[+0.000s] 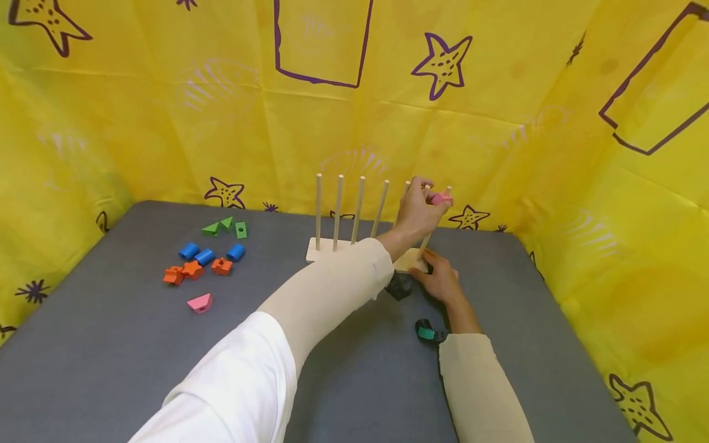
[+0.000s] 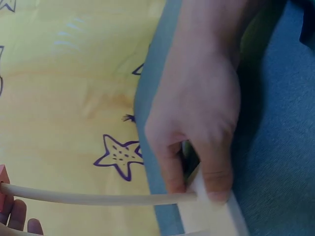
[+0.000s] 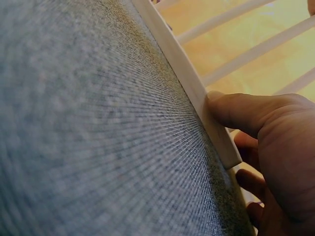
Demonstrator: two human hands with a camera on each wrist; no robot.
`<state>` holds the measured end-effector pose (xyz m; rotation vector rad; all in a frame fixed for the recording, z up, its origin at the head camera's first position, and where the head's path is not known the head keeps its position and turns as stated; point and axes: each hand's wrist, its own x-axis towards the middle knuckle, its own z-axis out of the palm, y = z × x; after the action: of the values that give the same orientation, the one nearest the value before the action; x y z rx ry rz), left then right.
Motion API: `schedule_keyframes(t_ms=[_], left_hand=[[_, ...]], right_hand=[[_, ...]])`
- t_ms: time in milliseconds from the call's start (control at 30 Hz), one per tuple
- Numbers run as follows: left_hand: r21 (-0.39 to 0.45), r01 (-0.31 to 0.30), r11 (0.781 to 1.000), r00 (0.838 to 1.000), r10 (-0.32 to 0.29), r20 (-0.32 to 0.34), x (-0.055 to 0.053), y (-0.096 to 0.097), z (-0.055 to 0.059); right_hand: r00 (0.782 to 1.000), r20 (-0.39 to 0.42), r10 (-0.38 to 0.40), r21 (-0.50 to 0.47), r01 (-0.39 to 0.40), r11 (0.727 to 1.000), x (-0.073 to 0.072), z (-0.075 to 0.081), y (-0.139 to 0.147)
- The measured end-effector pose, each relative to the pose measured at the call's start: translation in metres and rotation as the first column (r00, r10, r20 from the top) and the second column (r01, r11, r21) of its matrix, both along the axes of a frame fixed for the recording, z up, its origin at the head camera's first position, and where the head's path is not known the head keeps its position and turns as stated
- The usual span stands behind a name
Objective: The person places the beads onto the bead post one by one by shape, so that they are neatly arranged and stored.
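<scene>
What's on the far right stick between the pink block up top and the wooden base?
Nothing: the left wrist view shows only bare stick from the pink block, held in the left hand, down to the wooden base.

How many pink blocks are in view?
2: one pink block held by the left hand near the top of the rightmost peg; another pink block lies on the table, in front of the orange blocks. The left sleeve may hide others.
</scene>
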<state>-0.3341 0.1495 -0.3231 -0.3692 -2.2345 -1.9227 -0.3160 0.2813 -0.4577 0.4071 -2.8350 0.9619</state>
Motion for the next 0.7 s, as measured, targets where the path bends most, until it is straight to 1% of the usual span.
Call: schedule_keyframes(t_ms=[267, 467, 567, 700], left_hand=[[0.016, -0.019, 1.0, 0.999, 0.018, 0.044, 0.001, -0.002, -0.024], [-0.01, -0.036, 0.999, 0.998, 0.036, 0.053, 0.002, -0.001, -0.037], [0.022, -0.029, 0.999, 0.997, 0.027, 0.07, 0.003, -0.001, -0.042], [0.058, -0.028, 0.998, 0.992, 0.021, 0.124, 0.004, -0.002, -0.051]], right_hand=[[1.0, -0.011, 0.005, 0.018, -0.005, 1.0, 0.0, -0.002, 0.0], [1.0, 0.003, 0.007, 0.019, -0.007, 1.0, 0.001, -0.001, 0.001], [1.0, 0.005, 0.012, 0.019, -0.012, 1.0, 0.001, -0.001, 0.001], [1.0, -0.01, 0.028, 0.002, -0.028, 1.0, -0.001, -0.002, 0.0]])
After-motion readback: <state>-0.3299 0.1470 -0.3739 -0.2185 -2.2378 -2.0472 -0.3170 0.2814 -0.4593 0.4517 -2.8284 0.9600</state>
